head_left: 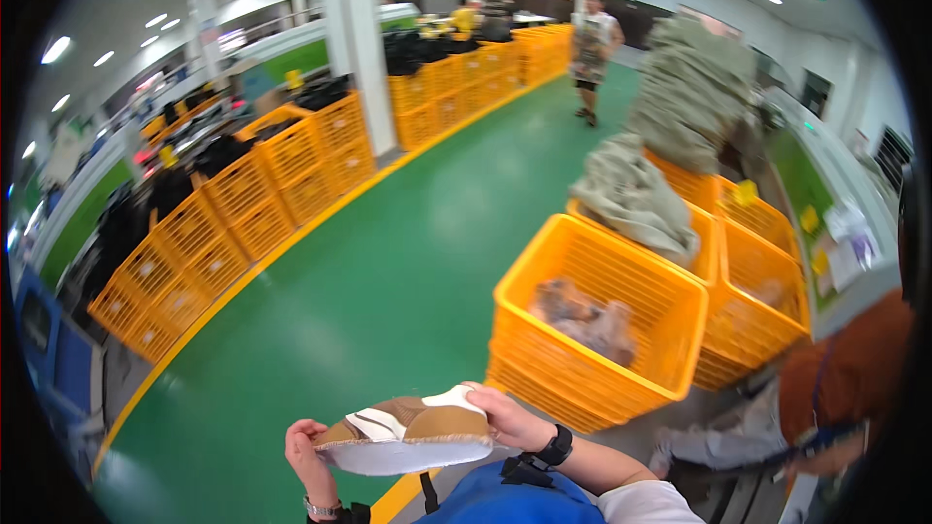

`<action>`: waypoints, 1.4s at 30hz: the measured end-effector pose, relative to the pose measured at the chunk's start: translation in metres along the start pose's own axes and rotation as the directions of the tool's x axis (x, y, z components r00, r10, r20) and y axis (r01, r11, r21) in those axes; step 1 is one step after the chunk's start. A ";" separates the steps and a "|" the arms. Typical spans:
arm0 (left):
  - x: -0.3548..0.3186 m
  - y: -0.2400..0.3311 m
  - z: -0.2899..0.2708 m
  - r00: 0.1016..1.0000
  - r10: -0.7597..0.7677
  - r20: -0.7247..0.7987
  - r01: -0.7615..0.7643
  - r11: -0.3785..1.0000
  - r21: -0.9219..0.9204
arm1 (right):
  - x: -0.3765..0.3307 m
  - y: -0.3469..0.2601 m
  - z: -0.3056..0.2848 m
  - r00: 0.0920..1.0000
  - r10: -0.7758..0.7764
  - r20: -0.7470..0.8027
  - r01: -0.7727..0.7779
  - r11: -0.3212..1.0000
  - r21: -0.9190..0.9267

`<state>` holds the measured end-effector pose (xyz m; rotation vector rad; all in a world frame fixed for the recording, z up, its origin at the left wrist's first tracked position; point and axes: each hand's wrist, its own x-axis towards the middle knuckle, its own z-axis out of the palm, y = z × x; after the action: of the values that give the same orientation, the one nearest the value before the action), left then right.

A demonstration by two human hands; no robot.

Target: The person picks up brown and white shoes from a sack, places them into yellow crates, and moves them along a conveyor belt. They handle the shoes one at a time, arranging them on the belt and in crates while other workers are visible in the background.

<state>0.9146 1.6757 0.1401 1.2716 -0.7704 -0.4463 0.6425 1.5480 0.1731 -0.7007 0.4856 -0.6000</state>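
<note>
A brown and white shoe upper [413, 427] is held on its side in front of my body, its flat white underside turned toward me and its lower edge rough. My left hand [309, 456] grips the narrower end at the left. At the other end, my right hand [510, 419] has its fingers over the white part, with the thumb side partly hidden. Just beyond my right hand stands a yellow plastic crate [529, 276] on a stack, with several blurred, plastic-wrapped pieces [587, 320] inside.
More yellow crates [762, 296] and grey-green cloth covers [631, 189] stand at the right. Crates with dark contents [243, 194] line the left beyond a yellow floor line. A person [840, 378] is close at the right; another person [589, 53] stands on the green floor [379, 271].
</note>
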 end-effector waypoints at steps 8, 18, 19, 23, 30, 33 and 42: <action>0.032 -0.034 -0.048 0.814 -0.507 0.283 0.575 0.771 -0.274 | 0.167 0.046 0.103 0.606 -0.157 0.780 0.794 0.174 -0.582; 0.273 -0.062 0.073 0.790 -0.453 0.412 0.502 0.865 -0.011 | 0.323 -0.038 0.048 0.729 -0.087 0.679 0.684 0.147 -0.715; 0.293 -0.069 0.085 0.759 -0.460 0.461 0.509 0.860 0.020 | 0.334 -0.052 0.040 0.749 -0.225 0.624 0.663 0.222 -0.715; 0.350 -0.104 0.147 0.724 -0.391 0.568 0.479 0.878 -0.007 | 0.370 -0.106 -0.010 0.835 -0.481 0.267 0.326 0.041 -0.944; 0.476 -0.169 0.272 0.387 -0.294 0.874 0.441 0.891 0.104 | 0.441 -0.162 -0.082 0.786 -0.618 -0.027 -0.033 0.002 -0.999; 0.540 -0.184 0.332 0.250 -0.228 0.941 0.276 0.948 0.156 | 0.496 -0.199 -0.105 0.663 -0.744 -0.076 -0.134 -0.018 -0.991; 0.631 -0.199 0.522 -0.033 0.288 0.957 -0.709 0.668 -0.225 | 0.566 -0.309 -0.180 0.287 -0.942 -0.173 -0.388 0.050 -0.920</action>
<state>0.9844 0.8365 0.1688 0.6996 -2.5154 -0.4544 0.8423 0.9094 0.1537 -1.9453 2.0515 -1.2890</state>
